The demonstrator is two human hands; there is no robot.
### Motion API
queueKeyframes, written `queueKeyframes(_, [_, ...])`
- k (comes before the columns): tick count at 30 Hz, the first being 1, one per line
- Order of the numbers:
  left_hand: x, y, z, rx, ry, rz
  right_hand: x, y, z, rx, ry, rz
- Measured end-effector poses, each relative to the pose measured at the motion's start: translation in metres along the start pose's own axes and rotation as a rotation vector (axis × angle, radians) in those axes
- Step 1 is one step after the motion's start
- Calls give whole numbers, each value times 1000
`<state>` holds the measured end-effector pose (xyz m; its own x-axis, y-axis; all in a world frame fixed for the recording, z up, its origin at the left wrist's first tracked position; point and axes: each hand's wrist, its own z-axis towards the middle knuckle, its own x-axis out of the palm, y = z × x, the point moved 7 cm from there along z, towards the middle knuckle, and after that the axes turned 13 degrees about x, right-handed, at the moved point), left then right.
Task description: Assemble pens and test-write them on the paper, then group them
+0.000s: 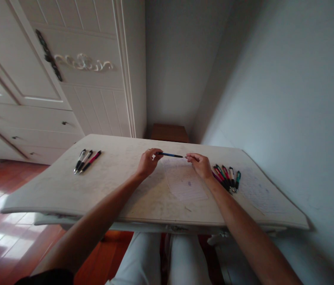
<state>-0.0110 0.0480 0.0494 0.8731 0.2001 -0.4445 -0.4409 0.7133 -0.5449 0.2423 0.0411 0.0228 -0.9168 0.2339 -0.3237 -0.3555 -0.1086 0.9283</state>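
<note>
A blue and black pen (172, 155) is held level over the table, spanning the gap between my two hands. My left hand (149, 161) is closed on its black left end. At the other end, the fingers of my right hand (199, 163) pinch together at the silver tip; whether they grip the tip itself or a small part beside it is too small to tell. Beneath lies a sheet of paper (184, 182) with handwriting and a dark blot. Right of my right hand, several pens (226, 178) in red, green, white and purple lie in a bunch, partly behind my forearm.
Three pens (86, 161) lie side by side at the left of the white table (119, 158). Another written sheet (258, 190) is at the right. A white wardrobe (95, 91) stands beyond the table, a grey wall (288, 99) runs along the right, and a brown box-like piece (169, 132) sits behind.
</note>
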Motion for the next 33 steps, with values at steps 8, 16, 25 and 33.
queueKeyframes(8, [0, 1, 0, -18, -1, -8, 4, 0, 0, 66, 38, 95])
queueKeyframes(16, [-2, -1, 0, -28, -20, -36, 8, -4, 0, 138, 86, 186])
queueKeyframes(25, [-1, -1, 0, -19, 2, -46, 8, 7, -6, 162, 117, 314])
queueKeyframes(33, [4, -2, 0, -3, 59, -59, 8, 5, -6, 207, 138, 360])
